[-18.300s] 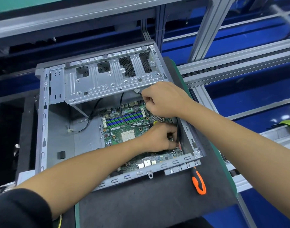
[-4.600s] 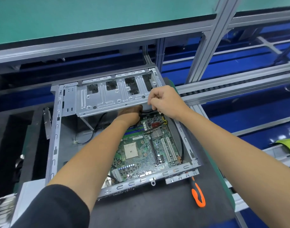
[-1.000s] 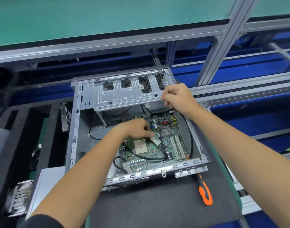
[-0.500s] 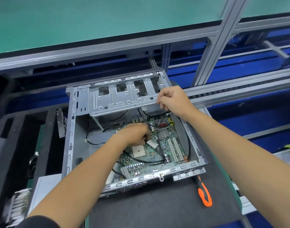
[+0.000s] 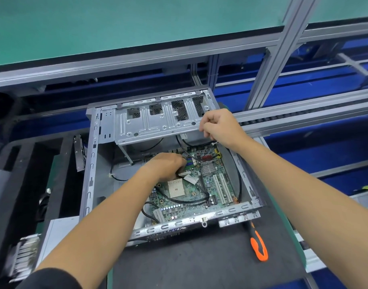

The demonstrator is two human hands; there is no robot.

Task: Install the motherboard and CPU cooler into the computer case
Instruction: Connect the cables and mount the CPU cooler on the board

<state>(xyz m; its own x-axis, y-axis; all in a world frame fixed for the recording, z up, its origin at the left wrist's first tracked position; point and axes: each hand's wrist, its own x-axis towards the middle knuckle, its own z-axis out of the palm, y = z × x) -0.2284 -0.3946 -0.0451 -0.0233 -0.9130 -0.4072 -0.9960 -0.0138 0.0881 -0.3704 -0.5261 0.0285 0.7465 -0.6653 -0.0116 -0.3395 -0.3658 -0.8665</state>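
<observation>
motherboard seated flat in case, cpu socket bare, no cooler in view. cable-routing step by the looks. left hand curled down at the connectors by the ram slots, grip hidden, cannot tell. right hand pinching a thin black cable under the drive cage. next: seat plug, clear leads off socket.

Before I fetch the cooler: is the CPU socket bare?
Bare. The CPU socket shows uncovered on the motherboard; no cooler sits on it.
</observation>
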